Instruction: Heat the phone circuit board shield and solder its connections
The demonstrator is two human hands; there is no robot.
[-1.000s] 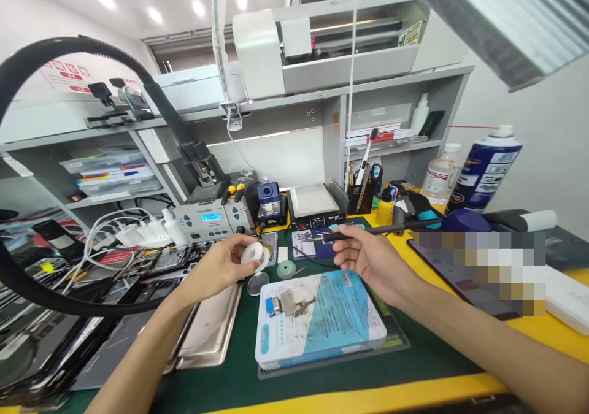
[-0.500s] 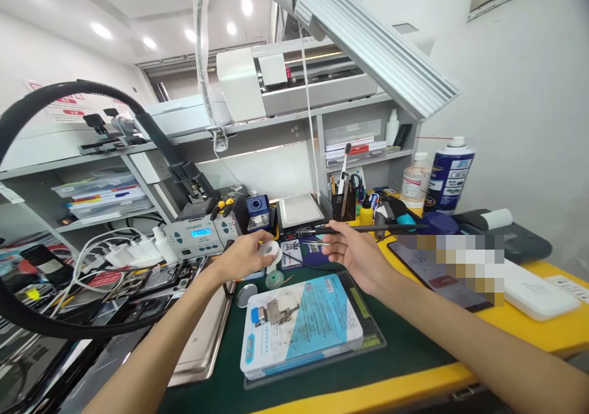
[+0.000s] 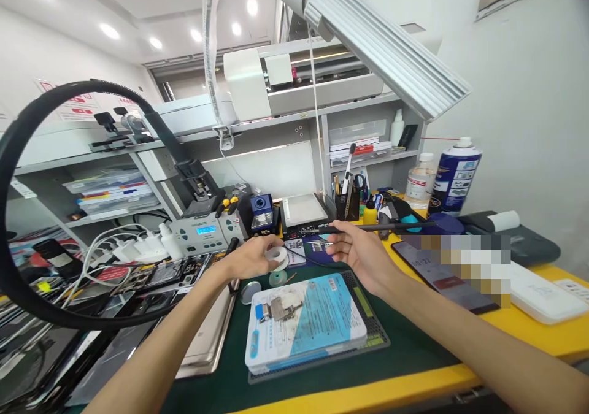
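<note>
As gripped: spool [image 3: 277, 255] in left hand [image 3: 251, 258].

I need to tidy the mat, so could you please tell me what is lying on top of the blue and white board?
A small metal part with a blue piece lies on the blue and white board. Whatever is beneath that part is covered.

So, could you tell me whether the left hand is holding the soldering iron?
No, the left hand grips a white spool, while the right hand holds the soldering iron.
</note>
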